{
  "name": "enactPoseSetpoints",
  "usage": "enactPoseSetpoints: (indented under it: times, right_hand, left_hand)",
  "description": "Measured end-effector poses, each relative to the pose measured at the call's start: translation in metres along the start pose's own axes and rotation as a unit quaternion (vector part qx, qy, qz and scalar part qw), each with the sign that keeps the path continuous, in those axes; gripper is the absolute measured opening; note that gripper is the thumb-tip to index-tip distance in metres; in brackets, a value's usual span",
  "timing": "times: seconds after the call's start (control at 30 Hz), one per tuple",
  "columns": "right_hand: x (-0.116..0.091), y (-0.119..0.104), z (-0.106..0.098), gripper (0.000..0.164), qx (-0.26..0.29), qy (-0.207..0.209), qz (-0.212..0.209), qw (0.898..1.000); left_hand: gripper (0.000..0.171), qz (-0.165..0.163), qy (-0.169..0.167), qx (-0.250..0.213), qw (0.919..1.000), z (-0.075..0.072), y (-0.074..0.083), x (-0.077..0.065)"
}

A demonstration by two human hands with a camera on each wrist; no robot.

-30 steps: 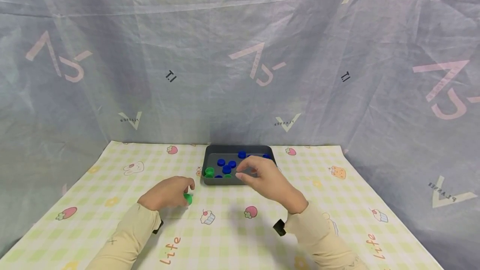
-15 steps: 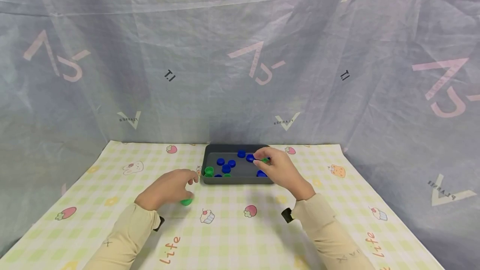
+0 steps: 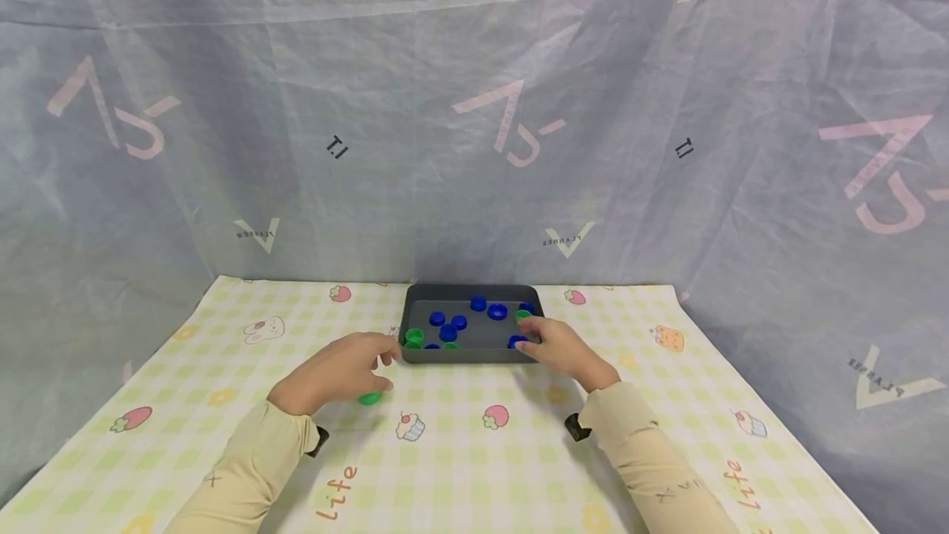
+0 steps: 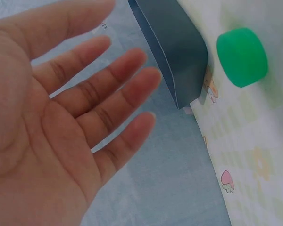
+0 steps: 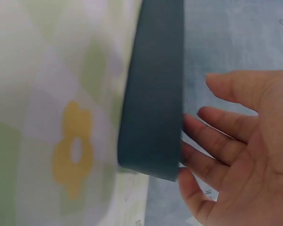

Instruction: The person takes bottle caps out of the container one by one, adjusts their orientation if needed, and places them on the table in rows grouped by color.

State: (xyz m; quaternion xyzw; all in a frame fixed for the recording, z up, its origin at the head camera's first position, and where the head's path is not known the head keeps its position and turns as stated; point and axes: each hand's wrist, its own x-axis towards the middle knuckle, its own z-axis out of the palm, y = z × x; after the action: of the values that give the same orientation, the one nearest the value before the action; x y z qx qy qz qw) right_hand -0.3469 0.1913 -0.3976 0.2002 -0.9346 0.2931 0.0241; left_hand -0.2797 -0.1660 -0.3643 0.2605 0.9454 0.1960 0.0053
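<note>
My left hand hovers over the cloth left of the tray, its fingers spread and relaxed. A green bottle cap lies on the cloth below it, apart from the fingers in the left wrist view. My right hand reaches over the right end of the dark grey tray, thumb and fingers apart. Close to its fingertips are a blue cap and a green cap inside the tray. In the right wrist view, the tray's wall hides some of the fingertips.
More blue caps lie scattered in the tray, with green caps in its near left corner. A checked, patterned cloth covers the table. Behind the tray hangs a grey curtain.
My right hand has moved right from the tray's middle to its right end, uncovering blue caps. My left fingers have spread and moved slightly away from the green cap, which stays on the cloth.
</note>
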Motion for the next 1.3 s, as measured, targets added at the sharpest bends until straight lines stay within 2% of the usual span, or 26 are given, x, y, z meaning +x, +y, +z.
enactPoseSetpoints:
  times: [0.13,0.37,0.53,0.7,1.03,1.3]
  right_hand:
    - [0.001,0.003,0.006,0.044,-0.037,-0.032,0.008,0.999]
    - [0.001,0.003,0.013,0.037,-0.096,-0.020,0.001,0.995]
    - [0.001,0.003,0.018,0.036,-0.169,-0.029,-0.011,0.985]
    - [-0.001,0.001,0.020,0.038,-0.177,-0.026,-0.004,0.984]
    - [0.001,0.001,0.022,0.026,-0.189,-0.019,-0.003,0.982]
    - [0.001,0.002,0.023,0.025,-0.191,-0.012,-0.001,0.982]
  left_hand:
    - [0.030,0.003,-0.007,-0.009,0.9999,0.000,-0.002,0.000]
    - [0.030,-0.004,-0.011,-0.009,0.9999,0.003,-0.003,0.001]
    - [0.031,-0.008,-0.013,-0.002,0.9999,0.004,-0.001,0.001]
    - [0.031,-0.005,-0.014,0.002,0.9999,0.006,-0.001,0.002]
    - [0.025,-0.004,-0.016,-0.005,0.9999,0.008,0.000,0.002]
    - [0.024,-0.008,-0.018,-0.004,0.9998,0.009,0.002,0.001]
